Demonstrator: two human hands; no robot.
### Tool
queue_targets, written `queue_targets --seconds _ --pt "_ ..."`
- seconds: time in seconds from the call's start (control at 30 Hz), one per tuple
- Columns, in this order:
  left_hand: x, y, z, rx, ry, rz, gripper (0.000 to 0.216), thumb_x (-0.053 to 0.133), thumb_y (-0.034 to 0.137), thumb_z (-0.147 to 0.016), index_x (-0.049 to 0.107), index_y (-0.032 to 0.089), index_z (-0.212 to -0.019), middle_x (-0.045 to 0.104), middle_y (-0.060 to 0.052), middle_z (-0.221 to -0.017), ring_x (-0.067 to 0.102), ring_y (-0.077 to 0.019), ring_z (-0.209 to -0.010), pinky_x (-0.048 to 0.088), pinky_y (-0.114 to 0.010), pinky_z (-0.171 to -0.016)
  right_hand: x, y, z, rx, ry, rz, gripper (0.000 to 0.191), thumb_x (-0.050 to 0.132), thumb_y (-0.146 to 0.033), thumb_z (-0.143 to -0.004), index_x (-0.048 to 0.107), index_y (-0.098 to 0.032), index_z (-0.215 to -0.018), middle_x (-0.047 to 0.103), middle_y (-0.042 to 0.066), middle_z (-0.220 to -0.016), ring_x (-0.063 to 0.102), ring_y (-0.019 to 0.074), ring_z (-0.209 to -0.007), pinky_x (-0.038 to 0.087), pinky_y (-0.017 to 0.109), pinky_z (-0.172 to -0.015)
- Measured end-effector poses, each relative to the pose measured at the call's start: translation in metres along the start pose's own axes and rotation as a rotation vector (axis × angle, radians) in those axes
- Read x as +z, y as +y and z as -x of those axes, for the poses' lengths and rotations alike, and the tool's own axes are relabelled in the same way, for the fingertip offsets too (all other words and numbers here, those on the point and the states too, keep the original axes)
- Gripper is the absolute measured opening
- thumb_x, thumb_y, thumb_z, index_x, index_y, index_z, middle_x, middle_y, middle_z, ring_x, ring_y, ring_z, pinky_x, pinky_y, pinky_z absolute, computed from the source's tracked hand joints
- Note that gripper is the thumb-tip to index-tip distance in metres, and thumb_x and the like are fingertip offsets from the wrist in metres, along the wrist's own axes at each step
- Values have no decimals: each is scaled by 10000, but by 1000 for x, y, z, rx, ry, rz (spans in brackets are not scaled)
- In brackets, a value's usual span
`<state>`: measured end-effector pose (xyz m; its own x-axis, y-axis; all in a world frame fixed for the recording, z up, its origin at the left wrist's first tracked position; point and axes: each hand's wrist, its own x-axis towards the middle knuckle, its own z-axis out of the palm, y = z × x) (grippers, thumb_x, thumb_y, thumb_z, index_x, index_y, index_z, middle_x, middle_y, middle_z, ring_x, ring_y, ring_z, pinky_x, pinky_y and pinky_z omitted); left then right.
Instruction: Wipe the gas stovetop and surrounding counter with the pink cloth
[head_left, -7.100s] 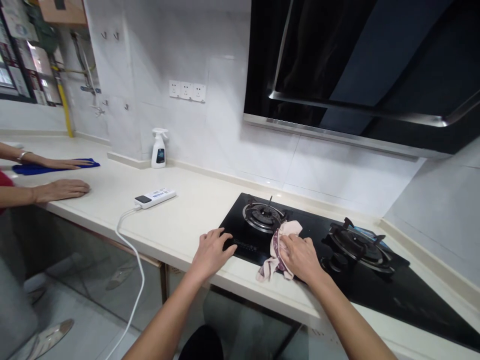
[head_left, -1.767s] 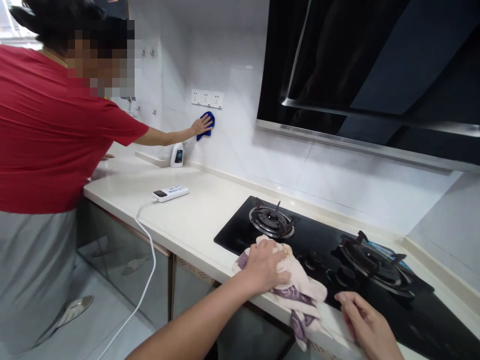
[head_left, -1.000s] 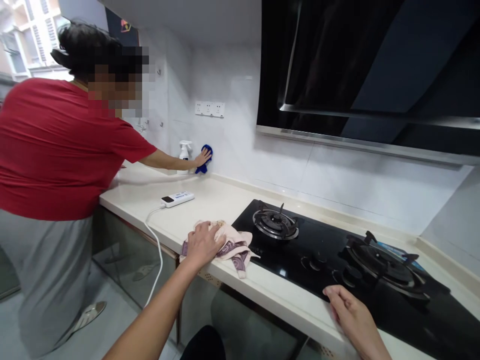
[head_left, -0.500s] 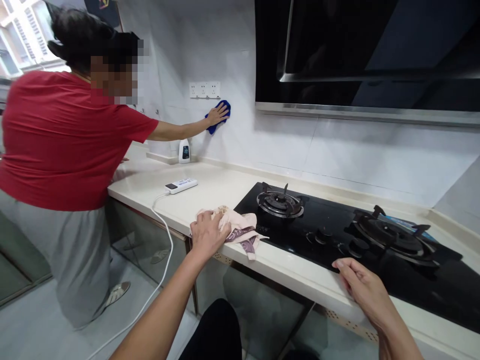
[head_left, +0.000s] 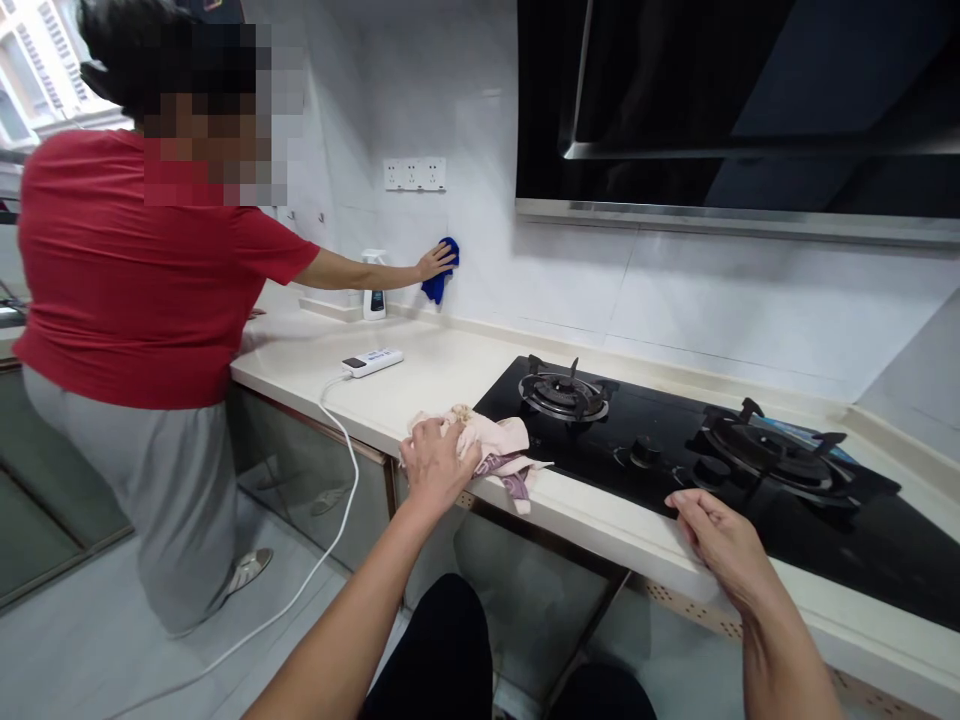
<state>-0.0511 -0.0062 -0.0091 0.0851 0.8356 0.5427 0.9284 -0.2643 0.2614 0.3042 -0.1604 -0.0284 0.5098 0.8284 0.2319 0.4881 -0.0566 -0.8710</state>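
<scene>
Head view — left grip clutches crumpled pink cloth, patterned purple; right grip closed.

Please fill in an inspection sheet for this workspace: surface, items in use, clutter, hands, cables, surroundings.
Surface: pale countertop with a black hob.
Items in use: pinkish cloth, crumpled at the counter's front edge.
Clutter: white device; spray bottle near the wall.
Hands: left hand on the cloth; right hand by the hob's front edge, nothing visible in it.
Cables: white cable, device to floor.
Surroundings: co-worker's hand against blue cloth on the wall; range hood above.
</scene>
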Motion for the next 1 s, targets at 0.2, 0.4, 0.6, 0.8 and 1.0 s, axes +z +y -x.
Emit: queue_targets --seconds 0.2,0.4,0.6,0.8,1.0 --pt "-1 18 17 39 -8 26 418 535 491 -955 669 291 -1297 546 -139 -1364 441 -353 -1293 374 -561 -1066 2 0 0 11 23 -41 495 578 -672 -861 697 -194 -914 465 -53 -571 385 121 -540 275 275 -550" --pt "2 57 43 166 -62 149 427 567 504 -941 657 305 -1309 516 -134 -1403 425 -349 -1306 337 -588 -1106 2 3 -1 31 18 -76 516 592 -682 -845 699 -186 -934 450 -56 -567 353 113 -530 233 276 -533" --pt "12 105 62 319 -114 252 421 591 540 -919 671 289 -1247 531 -139 -1344 422 -364 -1276 323 -622 -1105 2 1 1 43 25 -106 517 632 -679 -823 703 -180 -939 471 -55 -570 364 108 -524 242 264 -523" --pt "22 136 71 435 -54 282 413 611 564 -897 680 268 -1177 548 -119 -1247 446 -349 -1199 367 -601 -1059 2 7 -1 26 20 -135 532 650 -702 -818 699 -179 -903 453 -57 -566 358 105 -524 241 250 -513" --pt "28 168 85 603 -92 313 505 611 650 -862 692 248 -1156 552 -128 -1208 457 -353 -1155 380 -606 -1040 0 9 -1 82 20 -173 509 668 -692 -800 692 -189 -872 464 -55 -572 392 114 -537 275 246 -500"
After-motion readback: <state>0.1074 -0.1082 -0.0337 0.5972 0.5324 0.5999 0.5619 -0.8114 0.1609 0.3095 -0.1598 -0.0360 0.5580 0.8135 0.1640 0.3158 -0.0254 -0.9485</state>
